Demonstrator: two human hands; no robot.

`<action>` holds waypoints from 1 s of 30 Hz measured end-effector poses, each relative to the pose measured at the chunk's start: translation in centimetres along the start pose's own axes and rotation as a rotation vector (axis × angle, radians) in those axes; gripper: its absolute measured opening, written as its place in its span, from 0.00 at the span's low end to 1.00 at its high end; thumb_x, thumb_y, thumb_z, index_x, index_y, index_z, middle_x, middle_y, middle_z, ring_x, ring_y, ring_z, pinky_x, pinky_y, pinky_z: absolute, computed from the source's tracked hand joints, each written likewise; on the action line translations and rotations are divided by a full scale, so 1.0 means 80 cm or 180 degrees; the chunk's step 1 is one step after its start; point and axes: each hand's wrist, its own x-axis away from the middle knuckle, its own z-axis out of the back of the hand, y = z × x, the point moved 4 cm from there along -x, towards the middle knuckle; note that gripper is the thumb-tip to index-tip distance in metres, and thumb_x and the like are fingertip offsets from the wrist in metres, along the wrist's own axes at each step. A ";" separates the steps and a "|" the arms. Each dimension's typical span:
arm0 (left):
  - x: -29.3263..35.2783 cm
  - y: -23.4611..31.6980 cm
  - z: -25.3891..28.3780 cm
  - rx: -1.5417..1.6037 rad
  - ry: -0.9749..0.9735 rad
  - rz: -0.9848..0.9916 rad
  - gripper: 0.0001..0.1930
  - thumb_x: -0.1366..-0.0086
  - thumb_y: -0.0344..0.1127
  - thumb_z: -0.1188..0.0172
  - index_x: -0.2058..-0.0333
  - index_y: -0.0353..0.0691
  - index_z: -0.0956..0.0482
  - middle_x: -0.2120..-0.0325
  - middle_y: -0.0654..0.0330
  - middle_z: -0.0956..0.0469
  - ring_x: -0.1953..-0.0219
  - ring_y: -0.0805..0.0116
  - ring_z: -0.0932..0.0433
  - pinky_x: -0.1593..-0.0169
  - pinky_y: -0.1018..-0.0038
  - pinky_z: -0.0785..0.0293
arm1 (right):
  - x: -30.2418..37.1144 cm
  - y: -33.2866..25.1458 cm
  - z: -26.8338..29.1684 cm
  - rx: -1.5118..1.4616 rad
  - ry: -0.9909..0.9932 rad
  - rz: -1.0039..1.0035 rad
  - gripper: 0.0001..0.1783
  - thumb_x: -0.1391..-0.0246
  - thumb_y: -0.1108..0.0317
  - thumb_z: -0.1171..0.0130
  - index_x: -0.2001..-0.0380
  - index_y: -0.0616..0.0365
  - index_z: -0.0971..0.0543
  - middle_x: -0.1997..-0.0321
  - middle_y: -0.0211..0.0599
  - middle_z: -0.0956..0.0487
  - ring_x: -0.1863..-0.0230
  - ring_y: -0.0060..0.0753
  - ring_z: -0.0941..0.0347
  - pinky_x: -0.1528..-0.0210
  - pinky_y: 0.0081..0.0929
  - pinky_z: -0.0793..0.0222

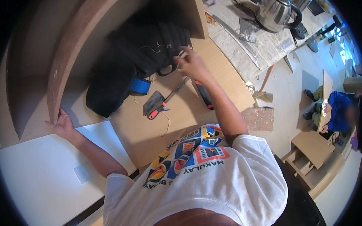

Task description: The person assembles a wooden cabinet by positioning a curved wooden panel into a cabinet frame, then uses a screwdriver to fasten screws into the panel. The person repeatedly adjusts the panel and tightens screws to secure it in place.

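Work around the black bag [149,50], on the wooden top [134,135], seems to be the step in hand; the next move likely calls for a steady left hand and a careful right. The left hand [65,126] is partly open, thumb and palm against the lower end of a wooden panel [73,53], its other fingers mostly hidden. The right hand [193,67], blurred, curls loosely beside the bag; whether it pinches anything, I cannot tell.

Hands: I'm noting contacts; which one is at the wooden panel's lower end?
The left hand, touching the wooden panel; the right hand is away from it, near the black bag.
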 end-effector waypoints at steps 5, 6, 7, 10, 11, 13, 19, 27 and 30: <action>0.016 0.004 -0.008 -0.0683 -0.0321 -0.0069 0.39 0.28 0.49 0.44 0.32 0.28 0.50 0.35 0.40 0.39 0.33 0.42 0.37 0.32 0.49 0.34 | -0.020 0.085 0.052 0.2213 0.0004 -0.0338 0.31 0.40 0.64 0.48 0.35 0.65 0.38 0.61 0.61 0.17 0.57 0.59 0.18 0.53 0.49 0.23; 0.017 -0.006 -0.013 -0.0895 -0.0401 -0.0103 0.39 0.29 0.49 0.43 0.32 0.28 0.50 0.35 0.40 0.39 0.33 0.42 0.36 0.32 0.50 0.34 | -0.032 0.087 0.055 0.2450 -0.0063 -0.0362 0.30 0.39 0.64 0.50 0.36 0.66 0.38 0.61 0.61 0.17 0.57 0.58 0.18 0.54 0.50 0.23; 0.018 -0.015 -0.024 -0.0872 -0.0328 -0.0159 0.39 0.29 0.49 0.43 0.32 0.28 0.49 0.34 0.40 0.39 0.33 0.42 0.36 0.33 0.50 0.33 | -0.051 0.088 0.056 0.2589 -0.0002 -0.0281 0.27 0.38 0.64 0.50 0.39 0.65 0.36 0.61 0.59 0.17 0.57 0.56 0.17 0.54 0.49 0.22; 0.028 -0.053 -0.050 -0.0650 -0.0100 -0.0109 0.38 0.29 0.49 0.42 0.32 0.30 0.47 0.34 0.42 0.39 0.34 0.42 0.35 0.34 0.52 0.31 | -0.103 0.089 0.055 0.2967 0.0139 -0.0083 0.20 0.37 0.63 0.51 0.47 0.62 0.30 0.60 0.54 0.16 0.56 0.50 0.16 0.55 0.45 0.21; 0.040 -0.064 -0.053 -0.0529 -0.0022 0.0036 0.38 0.29 0.50 0.42 0.32 0.31 0.47 0.34 0.42 0.38 0.34 0.43 0.35 0.34 0.52 0.30 | -0.111 0.087 0.050 0.3024 0.0118 -0.0044 0.18 0.37 0.62 0.51 0.49 0.61 0.29 0.59 0.52 0.16 0.56 0.49 0.16 0.55 0.44 0.21; 0.067 -0.077 -0.056 -0.0495 -0.0069 0.0363 0.38 0.29 0.52 0.43 0.32 0.32 0.46 0.34 0.43 0.38 0.34 0.45 0.34 0.35 0.54 0.29 | -0.121 0.082 0.036 0.3104 0.0071 0.0000 0.16 0.37 0.61 0.50 0.51 0.59 0.27 0.59 0.49 0.15 0.55 0.47 0.16 0.55 0.41 0.20; 0.164 -0.150 0.057 -0.1829 0.0369 0.1107 0.32 0.26 0.51 0.47 0.31 0.41 0.41 0.33 0.51 0.37 0.37 0.55 0.30 0.42 0.61 0.25 | -0.131 0.071 0.036 0.3304 0.0027 0.0151 0.19 0.38 0.61 0.49 0.51 0.64 0.26 0.61 0.48 0.15 0.57 0.43 0.15 0.56 0.38 0.20; 0.215 -0.132 0.049 -0.2107 0.0729 0.0641 0.31 0.25 0.54 0.52 0.32 0.40 0.40 0.34 0.50 0.38 0.36 0.54 0.32 0.39 0.62 0.29 | -0.030 0.063 0.038 0.2856 0.0026 -0.0162 0.24 0.44 0.69 0.44 0.47 0.74 0.29 0.66 0.56 0.16 0.60 0.53 0.16 0.57 0.47 0.22; 0.178 -0.095 -0.018 -0.1514 0.0739 -0.0132 0.42 0.29 0.64 0.50 0.31 0.35 0.45 0.34 0.46 0.38 0.36 0.48 0.32 0.34 0.56 0.32 | 0.016 -0.104 0.052 0.1755 -0.0638 0.0681 0.21 0.41 0.67 0.42 0.46 0.66 0.23 0.62 0.54 0.15 0.58 0.56 0.17 0.52 0.45 0.24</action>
